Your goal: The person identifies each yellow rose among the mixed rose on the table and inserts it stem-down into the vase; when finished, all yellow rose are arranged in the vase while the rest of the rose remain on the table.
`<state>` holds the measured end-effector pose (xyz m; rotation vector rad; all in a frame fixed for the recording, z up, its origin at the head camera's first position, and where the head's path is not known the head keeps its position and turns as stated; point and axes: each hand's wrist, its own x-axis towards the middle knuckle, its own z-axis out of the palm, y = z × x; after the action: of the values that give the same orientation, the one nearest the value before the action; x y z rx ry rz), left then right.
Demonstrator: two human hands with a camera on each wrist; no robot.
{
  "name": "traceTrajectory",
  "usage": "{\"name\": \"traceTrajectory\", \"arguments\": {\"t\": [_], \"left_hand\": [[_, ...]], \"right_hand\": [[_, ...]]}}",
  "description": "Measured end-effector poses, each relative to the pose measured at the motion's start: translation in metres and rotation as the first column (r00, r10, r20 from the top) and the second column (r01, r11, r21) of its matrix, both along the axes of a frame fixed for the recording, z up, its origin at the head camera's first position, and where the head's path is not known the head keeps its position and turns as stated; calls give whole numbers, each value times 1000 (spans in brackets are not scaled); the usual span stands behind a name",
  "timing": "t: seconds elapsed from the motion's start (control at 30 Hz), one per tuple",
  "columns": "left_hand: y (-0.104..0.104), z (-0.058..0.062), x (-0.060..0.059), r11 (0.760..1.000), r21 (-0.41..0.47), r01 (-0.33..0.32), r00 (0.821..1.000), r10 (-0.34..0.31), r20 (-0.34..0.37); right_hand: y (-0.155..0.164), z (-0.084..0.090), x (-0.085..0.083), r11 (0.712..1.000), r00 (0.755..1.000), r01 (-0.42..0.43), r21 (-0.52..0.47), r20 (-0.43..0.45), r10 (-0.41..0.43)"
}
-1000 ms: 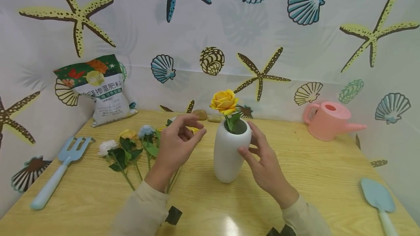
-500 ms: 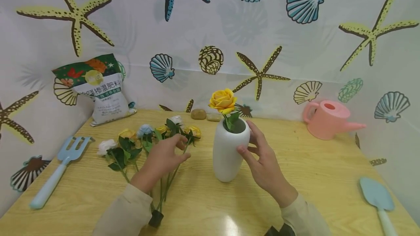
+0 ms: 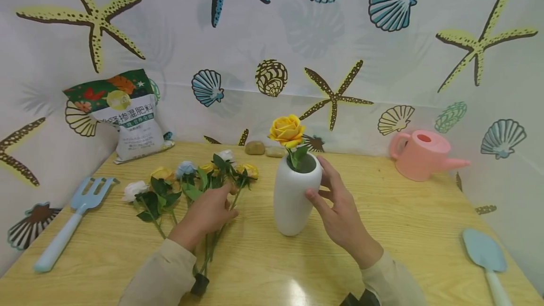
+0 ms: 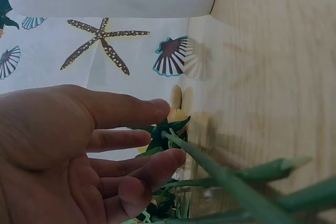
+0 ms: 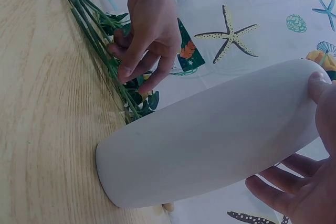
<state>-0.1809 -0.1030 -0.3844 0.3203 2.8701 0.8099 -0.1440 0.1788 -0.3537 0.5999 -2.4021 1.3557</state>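
A white vase (image 3: 293, 202) stands upright on the wooden table, holding one yellow rose (image 3: 286, 131) with green leaves. My right hand (image 3: 344, 216) grips its upper right side, the thumb in front and the fingers behind, as the right wrist view shows too. Left of the vase, several artificial roses lie on the table, among them a blue rose (image 3: 185, 169) and another yellow rose (image 3: 248, 170). My left hand (image 3: 208, 214) is over their stems, fingers loosely bent. In the left wrist view, a green stem (image 4: 210, 166) passes by the fingertips, with none pinched.
A blue hand fork (image 3: 72, 225) lies at the left, a blue trowel (image 3: 486, 251) at the right. A pink watering can (image 3: 422, 155) stands back right. At the back are a fertilizer bag (image 3: 138, 126) and two stones (image 3: 255, 148), before a patterned cloth (image 3: 238, 41).
My left hand has moved away from the vase, left and down to the lying rose stems. My right hand stays on the vase, which has not moved.
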Motion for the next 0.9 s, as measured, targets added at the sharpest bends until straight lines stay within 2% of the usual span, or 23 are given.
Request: {"name": "traceTrajectory", "arguments": {"t": [0.33,0.5,0.7,0.9], "left_hand": [[-1,-9,0,998,-4,57,998,-57,-5],[0,-10,-1,998,17,59,998,-59,-17],[3,-5,-1,996,64,56,998,-56,-10],[8,8,1,989,144,45,999,-44,-10]], "right_hand": [[0,0,0,1000,1000,-6,-6,-9,6],[0,0,-1,1000,1000,-5,-2,-10,5],[0,-1,-1,1000,1000,-4,1,-9,4],[0,-1,0,1000,1000,0,0,-10,0]]}}
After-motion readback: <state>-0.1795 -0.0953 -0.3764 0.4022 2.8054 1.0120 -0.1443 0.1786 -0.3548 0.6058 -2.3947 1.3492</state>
